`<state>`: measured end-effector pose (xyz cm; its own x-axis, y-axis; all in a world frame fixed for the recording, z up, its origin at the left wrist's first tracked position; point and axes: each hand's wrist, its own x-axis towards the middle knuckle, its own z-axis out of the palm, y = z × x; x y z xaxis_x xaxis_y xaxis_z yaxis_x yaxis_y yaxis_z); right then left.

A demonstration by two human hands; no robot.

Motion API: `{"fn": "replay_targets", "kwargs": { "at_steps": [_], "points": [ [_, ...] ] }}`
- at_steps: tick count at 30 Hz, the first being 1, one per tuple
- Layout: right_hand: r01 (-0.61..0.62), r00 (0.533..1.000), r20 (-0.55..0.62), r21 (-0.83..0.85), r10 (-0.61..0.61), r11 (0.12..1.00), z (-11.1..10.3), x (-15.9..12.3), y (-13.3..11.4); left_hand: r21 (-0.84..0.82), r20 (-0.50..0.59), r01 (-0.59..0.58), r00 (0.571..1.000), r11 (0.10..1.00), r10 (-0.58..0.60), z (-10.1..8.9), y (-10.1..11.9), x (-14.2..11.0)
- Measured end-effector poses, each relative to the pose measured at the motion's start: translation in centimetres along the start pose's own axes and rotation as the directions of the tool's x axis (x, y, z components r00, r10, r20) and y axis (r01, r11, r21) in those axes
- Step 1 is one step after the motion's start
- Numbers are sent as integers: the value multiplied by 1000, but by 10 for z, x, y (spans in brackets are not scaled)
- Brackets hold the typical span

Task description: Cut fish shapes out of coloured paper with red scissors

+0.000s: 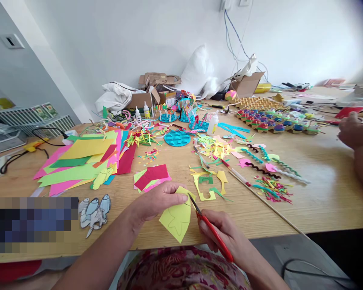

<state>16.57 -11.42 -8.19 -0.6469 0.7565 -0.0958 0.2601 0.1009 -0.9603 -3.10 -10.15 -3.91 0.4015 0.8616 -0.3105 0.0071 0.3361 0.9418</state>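
My left hand point(166, 196) pinches a piece of yellow paper point(178, 219) near the table's front edge. Pencil outlines show on the paper, one of them star-like. My right hand point(219, 229) is wrapped round red-handled scissors point(214, 233). Their dark blades point(195, 203) meet the paper's upper right edge, close to my left thumb. Just beyond the paper lie yellow offcuts point(204, 193) with cut-out gaps and green scraps point(205, 179). A small stack of red, pink and green paper pieces point(153, 177) rests beyond my left hand.
Coloured paper sheets point(78, 161) and paper fish cut-outs point(95, 211) lie at left. A thin stick point(269, 203) runs toward the front edge at right. Painted egg cartons point(269, 121), glue bottles point(213, 125) and blue discs point(177, 137) stand farther back. Another person's hand point(357, 137) is at far right.
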Motion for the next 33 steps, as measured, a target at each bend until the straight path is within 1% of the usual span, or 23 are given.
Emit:
{"fn": "replay_targets", "kwargs": {
  "at_steps": [4, 7, 12, 16, 23, 26, 29, 33],
  "points": [
    [-5, 1000, 19, 77, 4, 997, 0, 1, -3, -3, 19, 9, 1000, 1000, -9, 2, 1, 1],
    [-9, 1000, 14, 88, 8, 996, -1, 1, -3, -15, 24, 16, 1000, 1000, -15, 4, 3, 1],
    [3, 1000, -3, 49, -2, 999, -3, 0, -1, -46, 26, 27, 999, 999, -25, 6, 5, 1],
    [20, 1000, 2, 19, -21, 1000, -4, -1, -1, -50, 33, 57, 998, 997, -56, 4, 5, 3],
    [31, 999, 19, -19, -31, 999, -7, -2, -3, -12, 97, 101, 990, 995, -99, 1, 9, 4],
    [33, 999, 27, -40, -32, 999, -8, -2, -4, 0, 106, 121, 987, 993, -120, 0, 12, 4],
    [46, 999, 26, -64, -44, 997, -9, -2, -4, 38, 110, 152, 982, 988, -155, -2, 14, 4],
    [45, 999, 32, -90, -43, 995, -11, -2, -3, 95, 139, 159, 975, 983, -171, -5, 17, 6]
  ]
}}
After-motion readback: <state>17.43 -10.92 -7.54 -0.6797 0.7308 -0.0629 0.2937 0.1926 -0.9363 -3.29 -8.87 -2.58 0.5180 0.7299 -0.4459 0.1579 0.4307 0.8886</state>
